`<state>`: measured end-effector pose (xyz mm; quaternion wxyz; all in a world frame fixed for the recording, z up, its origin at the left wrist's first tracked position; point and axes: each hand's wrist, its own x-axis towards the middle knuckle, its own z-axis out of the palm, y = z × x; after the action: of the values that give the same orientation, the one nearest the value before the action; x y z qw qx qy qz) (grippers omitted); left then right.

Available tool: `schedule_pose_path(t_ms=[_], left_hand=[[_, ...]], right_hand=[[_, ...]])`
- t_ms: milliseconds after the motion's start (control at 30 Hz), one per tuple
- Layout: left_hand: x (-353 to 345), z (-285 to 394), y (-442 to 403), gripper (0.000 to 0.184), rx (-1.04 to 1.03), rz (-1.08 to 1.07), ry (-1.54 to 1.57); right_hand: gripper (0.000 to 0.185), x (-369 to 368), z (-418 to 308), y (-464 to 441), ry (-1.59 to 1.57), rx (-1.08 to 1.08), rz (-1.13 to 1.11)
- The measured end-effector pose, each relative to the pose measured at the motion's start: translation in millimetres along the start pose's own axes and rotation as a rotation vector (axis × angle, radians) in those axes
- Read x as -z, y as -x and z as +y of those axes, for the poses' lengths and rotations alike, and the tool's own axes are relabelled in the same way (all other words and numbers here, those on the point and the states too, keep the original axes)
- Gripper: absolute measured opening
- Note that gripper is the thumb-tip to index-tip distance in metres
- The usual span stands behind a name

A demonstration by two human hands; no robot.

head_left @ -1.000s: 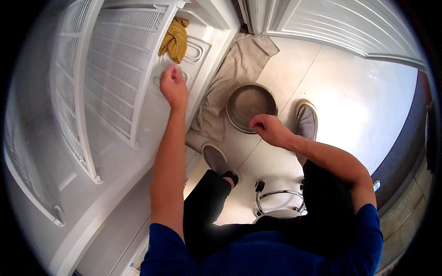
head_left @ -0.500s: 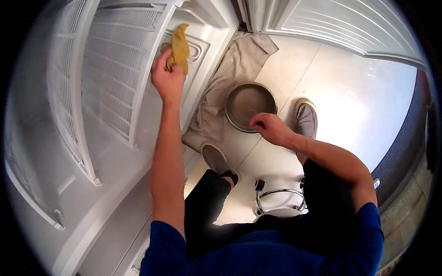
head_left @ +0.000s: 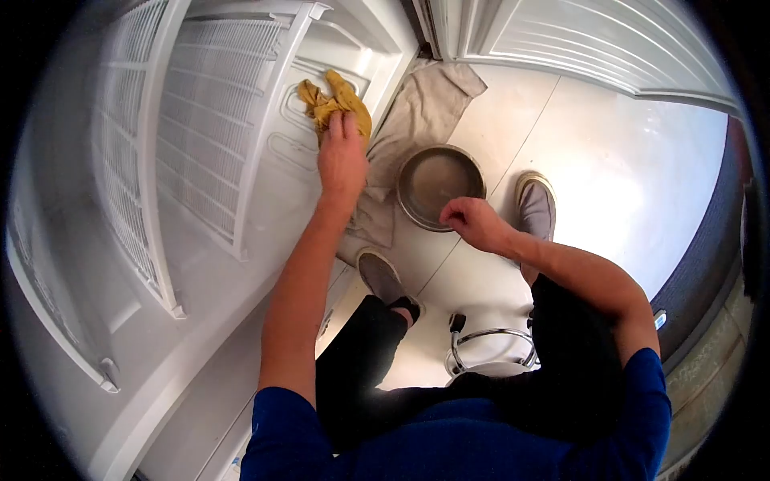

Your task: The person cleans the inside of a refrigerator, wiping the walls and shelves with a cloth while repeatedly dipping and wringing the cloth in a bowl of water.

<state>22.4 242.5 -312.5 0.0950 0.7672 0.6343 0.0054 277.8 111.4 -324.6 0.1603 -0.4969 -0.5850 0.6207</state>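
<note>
My left hand point(head_left: 342, 164) is closed on a crumpled yellow cloth point(head_left: 346, 103). The cloth lies against the white ribbed inner surface of the open fridge point(head_left: 293, 148), close to its front edge. Above the near right rim of a round grey metal basin point(head_left: 413, 180) hangs my right hand point(head_left: 480, 224). Its fingers curl loosely inward and nothing shows in them. The basin stands on the tiled floor between my feet and the fridge.
White wire shelves point(head_left: 216, 104) stand inside the fridge to the left. A beige rag point(head_left: 425, 104) lies on the floor along its base. The opened door point(head_left: 593, 48) spans the upper right. A chrome-framed stool point(head_left: 493, 337) is beneath me.
My left hand has moved right and slightly down with the yellow cloth, toward the fridge's front edge. The cloth is now more bunched up. My right hand has hardly moved.
</note>
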Motion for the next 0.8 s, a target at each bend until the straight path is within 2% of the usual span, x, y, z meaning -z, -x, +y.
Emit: schedule_pose_path(t_ms=[100, 233, 333, 400, 433, 533, 567, 600, 667, 733, 800], left_hand=[[-16, 10, 10, 0.063, -0.029, 0.071, -0.125], [-25, 11, 10, 0.064, 0.011, 0.121, -0.129], [-14, -2, 14, 0.062, -0.051, 0.139, -0.083], [-6, -27, 12, 0.059, -0.044, 0.037, 0.228], [6, -30, 18, 0.052, -0.089, 0.169, 0.194], [24, -36, 47, 0.054, -0.065, 0.198, 0.081], [15, -42, 55, 0.054, -0.142, 0.106, -0.052], [19, -38, 63, 0.054, -0.139, 0.105, -0.058], [25, -21, 69, 0.059, -0.004, 0.026, -0.192], [23, -16, 59, 0.061, -0.021, 0.096, -0.142], [12, -18, 44, 0.063, -0.179, 0.091, -0.018]], right_hand=[[0.014, -1, -7, 0, 0.002, -0.005, 0.002], [0.015, 0, -6, 3, -0.014, -0.027, -0.033], [0.014, 4, -9, 3, -0.027, -0.003, -0.008], [0.014, 3, -6, 4, -0.046, -0.007, 0.015], [0.014, 3, -5, 4, -0.049, -0.008, 0.018], [0.013, 2, 0, 4, -0.071, -0.044, 0.006], [0.013, 1, 2, 5, -0.062, -0.016, 0.018], [0.012, 1, 2, 2, -0.053, 0.019, 0.032], [0.012, -1, -1, -4, -0.063, 0.019, 0.028], [0.012, -2, -2, -1, -0.074, -0.011, 0.025], [0.013, 0, -1, 0, -0.029, 0.01, 0.026]])
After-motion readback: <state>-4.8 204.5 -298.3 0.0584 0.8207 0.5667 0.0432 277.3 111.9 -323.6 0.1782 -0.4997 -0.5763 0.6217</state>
